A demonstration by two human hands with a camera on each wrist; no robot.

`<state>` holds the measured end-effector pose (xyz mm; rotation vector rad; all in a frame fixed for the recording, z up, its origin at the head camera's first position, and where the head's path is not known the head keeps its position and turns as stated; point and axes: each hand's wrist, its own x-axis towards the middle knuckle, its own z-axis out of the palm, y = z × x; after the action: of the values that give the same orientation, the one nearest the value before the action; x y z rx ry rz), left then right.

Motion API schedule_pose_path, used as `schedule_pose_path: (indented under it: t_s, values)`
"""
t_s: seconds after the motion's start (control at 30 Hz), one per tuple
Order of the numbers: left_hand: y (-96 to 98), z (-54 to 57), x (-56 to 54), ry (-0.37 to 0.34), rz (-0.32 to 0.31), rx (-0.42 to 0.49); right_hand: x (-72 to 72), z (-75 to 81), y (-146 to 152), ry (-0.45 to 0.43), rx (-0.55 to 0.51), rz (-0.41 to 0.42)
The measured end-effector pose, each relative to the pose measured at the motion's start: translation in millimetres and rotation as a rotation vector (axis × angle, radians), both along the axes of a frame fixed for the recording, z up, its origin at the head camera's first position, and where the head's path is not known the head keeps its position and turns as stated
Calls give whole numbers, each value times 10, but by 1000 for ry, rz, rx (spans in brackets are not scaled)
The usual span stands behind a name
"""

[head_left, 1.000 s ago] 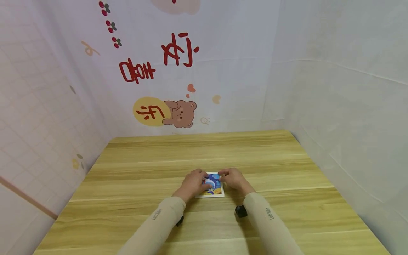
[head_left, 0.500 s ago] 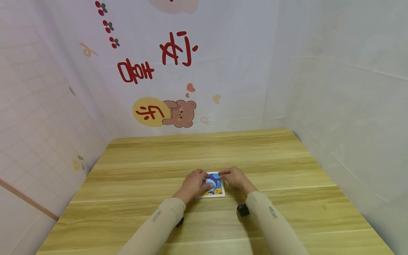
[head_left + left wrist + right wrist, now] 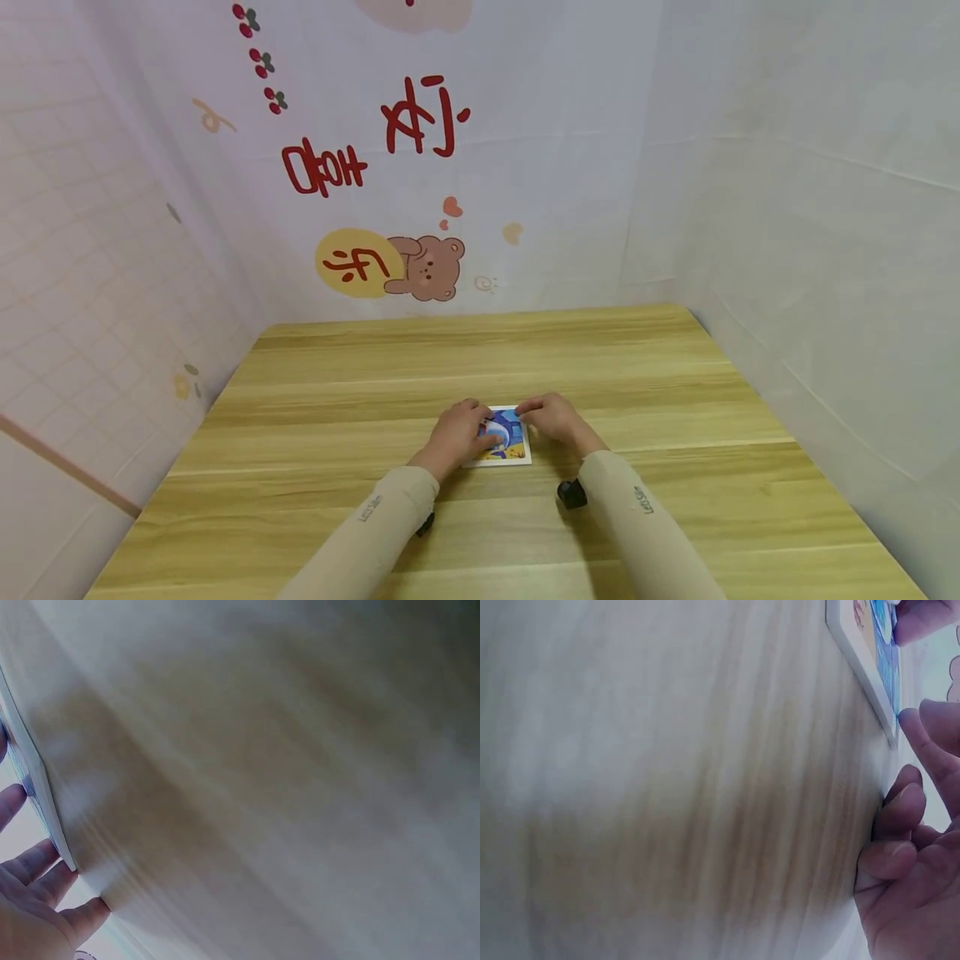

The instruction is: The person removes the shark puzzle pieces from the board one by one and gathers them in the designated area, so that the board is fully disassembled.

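Observation:
On the table lies a small flat picture board (image 3: 512, 437) with a white border and a cartoon print in blue and yellow. My left hand (image 3: 456, 435) rests over its left part, thumb on the print, hiding that side. In the left wrist view its fingertips (image 3: 36, 859) are spread along the board's edge (image 3: 46, 796). At the far right corner, my right hand (image 3: 553, 418) touches the print with an extended index finger (image 3: 922, 739). Its other fingers are bent loosely beside the board, against the table.
The wood-grain table (image 3: 345, 358) stretches out around the board. White cloth with printed characters and a bear (image 3: 433, 268) hangs behind it, and more cloth (image 3: 817, 250) runs along both sides. Black wrist devices (image 3: 572, 494) sit under the sleeves.
Both hands keep nearly the same places on the board. The whole head view shifts slightly; the board's picture stays as it was.

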<state>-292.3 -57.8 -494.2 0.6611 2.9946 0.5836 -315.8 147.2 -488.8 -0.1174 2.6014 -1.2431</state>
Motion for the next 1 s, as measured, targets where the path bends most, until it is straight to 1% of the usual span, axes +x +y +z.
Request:
schedule_pose_path:
  t_s: [0.13,0.23,0.33,0.53,0.7,0.87,1.0]
  values:
    - [-12,-4,-3,14,-2,0,16,20,-14,14,-5,3]
    - [-22,4,1,14,0,2,20,6,-21,39,2,-7]
    - [-28,17,16,10,-3,6,25,-16,-22,59,17,-14]
    - [-24,26,47,1,-13,3,37,-34,-27,84,72,-1]
    - [-6,5,44,25,-24,-11,43,-20,-28,95,103,3]
    - [-5,-5,23,27,-14,-12,41,35,-41,68,104,19]
    - [-9,1,24,19,-7,-2,27,47,-40,26,55,18]
